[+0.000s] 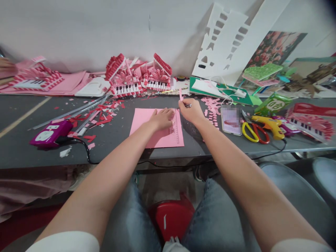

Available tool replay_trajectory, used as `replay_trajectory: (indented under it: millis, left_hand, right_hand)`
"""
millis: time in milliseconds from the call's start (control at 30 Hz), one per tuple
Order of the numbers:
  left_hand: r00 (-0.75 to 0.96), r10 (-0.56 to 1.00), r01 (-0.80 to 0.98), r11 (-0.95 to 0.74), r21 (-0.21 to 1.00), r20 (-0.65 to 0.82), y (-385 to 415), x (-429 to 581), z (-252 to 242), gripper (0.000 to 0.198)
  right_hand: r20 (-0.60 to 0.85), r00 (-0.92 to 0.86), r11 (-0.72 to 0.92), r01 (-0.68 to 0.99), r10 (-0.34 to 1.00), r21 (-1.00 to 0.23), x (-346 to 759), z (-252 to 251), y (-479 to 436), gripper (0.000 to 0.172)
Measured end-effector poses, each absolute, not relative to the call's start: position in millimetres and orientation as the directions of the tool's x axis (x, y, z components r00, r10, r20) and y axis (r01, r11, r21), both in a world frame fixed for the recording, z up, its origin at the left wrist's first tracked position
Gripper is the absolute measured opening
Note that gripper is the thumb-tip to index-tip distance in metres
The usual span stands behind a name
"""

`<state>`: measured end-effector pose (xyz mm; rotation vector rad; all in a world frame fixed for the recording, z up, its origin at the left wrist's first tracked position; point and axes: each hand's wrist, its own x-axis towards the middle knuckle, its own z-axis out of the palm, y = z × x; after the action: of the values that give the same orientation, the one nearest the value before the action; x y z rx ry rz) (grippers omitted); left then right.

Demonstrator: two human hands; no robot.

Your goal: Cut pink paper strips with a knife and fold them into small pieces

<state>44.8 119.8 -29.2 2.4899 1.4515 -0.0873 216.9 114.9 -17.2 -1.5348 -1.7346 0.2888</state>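
A pink foam or card sheet [157, 138] lies on the grey table in front of me. A clear ruler [176, 131] runs along its right side. My left hand [162, 119] rests on the sheet and the ruler with its fingers spread. At the sheet's upper right corner, my right hand [191, 109] is closed round a slim pen-shaped tool [188, 105], whose dark and silver end shows; its tip is hidden. A narrow pink strip [180, 93] sticks up by the right fingertips. Small cut pink pieces [212, 117] lie right of that hand.
At right are a phone [231, 120], scissors [253, 132] and a yellow glue gun [270, 126]. Left lie red and pink scraps [105, 115] and a purple box [52, 133] with a cable. Piano-shaped crafts [126, 89] stand behind. Another person's hand [6, 68] is far left.
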Motion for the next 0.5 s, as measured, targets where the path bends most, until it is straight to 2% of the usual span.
replay_trajectory:
  millis: [300, 500]
  left_hand:
    - [0.498, 0.849, 0.864, -0.468, 0.187, -0.174, 120.4, 45.2, -29.7, 0.066]
    - [0.498, 0.847, 0.863, -0.464, 0.201, -0.185, 120.0, 45.5, -28.3, 0.067]
  right_hand:
    - [0.398, 0.037, 0.247, 0.729, 0.917, -0.639, 217.1, -18.4, 117.1, 0.045]
    - [0.426, 0.009, 0.274, 0.754, 0.905, -0.597, 214.7, -22.5, 120.5, 0.043]
